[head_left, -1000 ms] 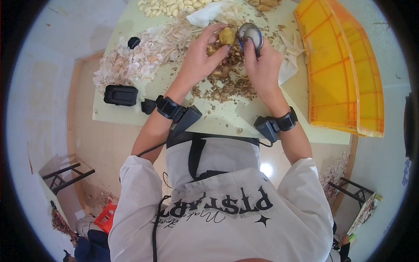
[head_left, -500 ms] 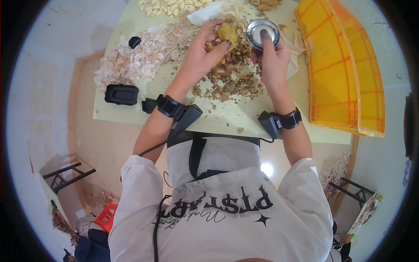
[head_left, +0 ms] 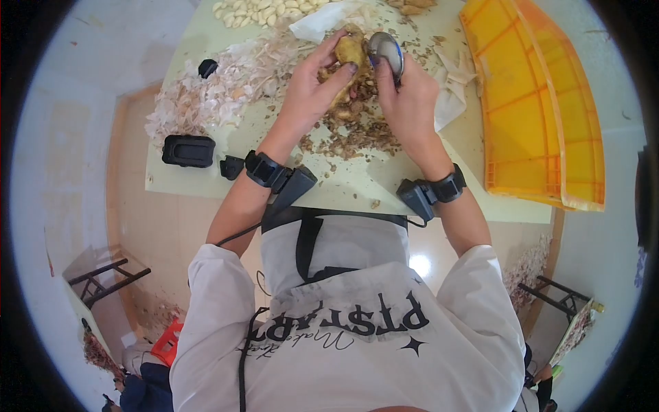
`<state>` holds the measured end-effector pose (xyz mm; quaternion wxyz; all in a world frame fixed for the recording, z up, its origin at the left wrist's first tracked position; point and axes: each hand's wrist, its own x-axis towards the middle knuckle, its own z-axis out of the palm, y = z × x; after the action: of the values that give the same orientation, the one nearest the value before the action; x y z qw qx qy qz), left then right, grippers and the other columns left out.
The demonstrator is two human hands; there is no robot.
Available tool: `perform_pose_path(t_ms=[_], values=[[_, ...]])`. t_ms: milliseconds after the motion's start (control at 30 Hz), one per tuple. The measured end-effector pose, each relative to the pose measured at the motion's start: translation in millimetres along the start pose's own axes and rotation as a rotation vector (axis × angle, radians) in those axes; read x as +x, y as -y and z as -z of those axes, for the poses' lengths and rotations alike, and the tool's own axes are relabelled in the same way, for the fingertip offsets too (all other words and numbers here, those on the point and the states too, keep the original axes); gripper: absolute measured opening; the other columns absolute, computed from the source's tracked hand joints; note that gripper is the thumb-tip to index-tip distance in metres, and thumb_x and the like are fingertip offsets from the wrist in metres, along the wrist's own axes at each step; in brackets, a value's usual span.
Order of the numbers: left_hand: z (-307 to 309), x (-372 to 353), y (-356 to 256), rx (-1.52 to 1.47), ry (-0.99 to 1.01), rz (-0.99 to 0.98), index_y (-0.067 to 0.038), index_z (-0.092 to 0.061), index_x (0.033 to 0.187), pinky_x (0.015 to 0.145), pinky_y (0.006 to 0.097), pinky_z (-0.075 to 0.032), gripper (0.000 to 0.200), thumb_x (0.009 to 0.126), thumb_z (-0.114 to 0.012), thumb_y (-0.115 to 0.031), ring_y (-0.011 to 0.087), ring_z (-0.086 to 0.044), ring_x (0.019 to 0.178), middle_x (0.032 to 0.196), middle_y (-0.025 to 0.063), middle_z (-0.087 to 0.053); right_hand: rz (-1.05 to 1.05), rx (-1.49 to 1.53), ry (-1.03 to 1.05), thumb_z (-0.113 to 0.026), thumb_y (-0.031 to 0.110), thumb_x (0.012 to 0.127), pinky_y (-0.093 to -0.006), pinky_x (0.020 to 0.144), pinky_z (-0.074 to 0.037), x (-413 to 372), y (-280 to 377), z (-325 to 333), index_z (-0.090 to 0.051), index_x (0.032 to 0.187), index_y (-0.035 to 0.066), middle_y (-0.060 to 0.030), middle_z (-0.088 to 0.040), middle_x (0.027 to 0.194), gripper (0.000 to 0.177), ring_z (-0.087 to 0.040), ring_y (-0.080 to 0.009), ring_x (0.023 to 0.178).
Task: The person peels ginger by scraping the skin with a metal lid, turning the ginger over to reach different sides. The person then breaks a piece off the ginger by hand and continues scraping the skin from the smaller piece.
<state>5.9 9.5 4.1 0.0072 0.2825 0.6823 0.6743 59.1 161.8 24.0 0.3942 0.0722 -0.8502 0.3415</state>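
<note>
My left hand [head_left: 309, 89] is closed around a knobby yellow-brown piece of ginger [head_left: 351, 52], its thumb lying along the near side. Just to the right, my right hand [head_left: 414, 96] grips a round, silver metal can [head_left: 390, 51] with a blue edge. The can is tilted so its flat face turns toward the ginger, close beside it. Below both hands, brown peel scraps [head_left: 357, 141] are spread over the pale table [head_left: 329, 189]. The right hand's fingers behind the can are partly hidden.
A yellow plastic crate [head_left: 525, 110] stands along the right side. Papery white skins [head_left: 220, 89] pile up at left, with peeled garlic cloves [head_left: 264, 12] behind. A black tray-like case [head_left: 188, 151] lies near the left edge. White sheet material [head_left: 449, 99] lies by the crate.
My right hand has moved left with the can, bringing it closer to the ginger and tipping it from face-up to steeply tilted. The left hand with the ginger has shifted slightly left.
</note>
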Motion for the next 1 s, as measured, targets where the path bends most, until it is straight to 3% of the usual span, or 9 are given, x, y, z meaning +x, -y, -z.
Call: perform_pose_path(t_ms=[333,533,600,667,733,833,900,967,1000], values=[[1.3,-0.5,-4.8,-0.140,-0.002,0.081,-0.002,-0.041,0.138,0.080,0.0256,-0.047,0.053,0.089,-0.060,-0.013,0.0110,-0.055,0.095,0.108,0.0086,-0.061,0.098,-0.019,0.026,-0.064,0.011,0.084,-0.0412,0.050,-0.044,0.2,-6.5,-3.4,-0.053,0.079,-0.001,-0.0186,-0.055,0.060,0.017,-0.055,-0.0373,0.054],[2.1,-1.4,-11.4,-0.155,0.011,0.114,-0.002,-0.041,0.139,0.081,0.0260,-0.047,0.053,0.089,-0.060,-0.012,0.0118,-0.056,0.095,0.109,0.0096,-0.061,-0.050,0.031,0.091,-0.064,0.011,0.084,-0.0415,0.050,-0.044,0.8,-1.0,1.3,-0.054,0.080,0.000,-0.0183,-0.055,0.064,0.015,-0.055,-0.0368,0.057],[2.9,-0.6,-8.5,-0.127,0.019,0.119,0.000,-0.040,0.138,0.081,0.0267,-0.047,0.053,0.090,-0.059,-0.011,0.0130,-0.057,0.096,0.111,0.0109,-0.061,0.062,-0.020,0.164,-0.063,0.011,0.085,-0.0403,0.051,-0.045,-0.4,-2.9,0.9,-0.055,0.081,0.001,-0.0189,-0.057,0.066,0.014,-0.057,-0.0363,0.058],[3.2,0.7,0.9,0.108,-0.062,-0.083,-0.005,-0.042,0.139,0.088,0.0275,-0.043,0.053,0.089,-0.059,-0.013,0.0132,-0.054,0.098,0.117,0.0088,-0.060,0.075,-0.004,0.145,-0.063,0.012,0.085,-0.0400,0.052,-0.045,-1.3,-0.5,-2.0,-0.055,0.082,0.001,-0.0187,-0.057,0.065,0.014,-0.057,-0.0362,0.059],[6.5,1.8,-4.8,0.126,-0.040,-0.072,-0.006,-0.043,0.139,0.090,0.0280,-0.042,0.053,0.089,-0.058,-0.013,0.0142,-0.054,0.099,0.119,0.0092,-0.059,0.086,0.016,0.121,-0.063,0.012,0.085,-0.0398,0.053,-0.045,-2.7,2.7,-4.0,-0.056,0.083,0.001,-0.0186,-0.057,0.065,0.014,-0.057,-0.0361,0.059],[7.2,3.5,-2.9,0.143,-0.041,-0.118,-0.005,-0.043,0.138,0.089,0.0283,-0.044,0.051,0.090,-0.058,-0.012,0.0149,-0.056,0.100,0.119,0.0112,-0.059,-0.030,0.014,0.108,-0.063,0.014,0.086,-0.0392,0.054,-0.046,-2.2,3.9,-4.0,-0.059,0.089,0.000,-0.0184,-0.058,0.066,0.015,-0.059,-0.0343,0.059],[7.3,4.8,-0.4,0.146,-0.055,-0.175,-0.004,-0.043,0.137,0.085,0.0281,-0.046,0.051,0.090,-0.058,-0.012,0.0146,-0.057,0.101,0.116,0.0129,-0.061,-0.268,0.069,0.022,-0.061,0.016,0.087,-0.0369,0.054,-0.046,-1.1,-2.8,-3.0,-0.061,0.093,-0.001,-0.0175,-0.060,0.067,0.018,-0.059,-0.0302,0.057],[6.3,4.9,1.2,-0.213,-0.087,0.131,-0.005,-0.045,0.137,0.082,0.0267,-0.047,0.050,0.089,-0.058,-0.011,0.0131,-0.058,0.097,0.109,0.0112,-0.061,-0.275,0.096,0.003,-0.061,0.016,0.087,-0.0353,0.055,-0.046,1.1,-9.2,-1.4,-0.062,0.094,0.000,-0.0168,-0.060,0.067,0.018,-0.059,-0.0280,0.056],[5.9,5.7,2.9,-0.214,-0.088,0.131,-0.005,-0.045,0.137,0.082,0.0267,-0.047,0.050,0.089,-0.058,-0.011,0.0131,-0.058,0.097,0.109,0.0112,-0.061,-0.279,0.124,-0.018,-0.060,0.017,0.088,-0.0337,0.055,-0.046,2.3,-11.0,-1.4,-0.063,0.095,0.000,-0.0161,-0.061,0.067,0.019,-0.059,-0.0257,0.055]])
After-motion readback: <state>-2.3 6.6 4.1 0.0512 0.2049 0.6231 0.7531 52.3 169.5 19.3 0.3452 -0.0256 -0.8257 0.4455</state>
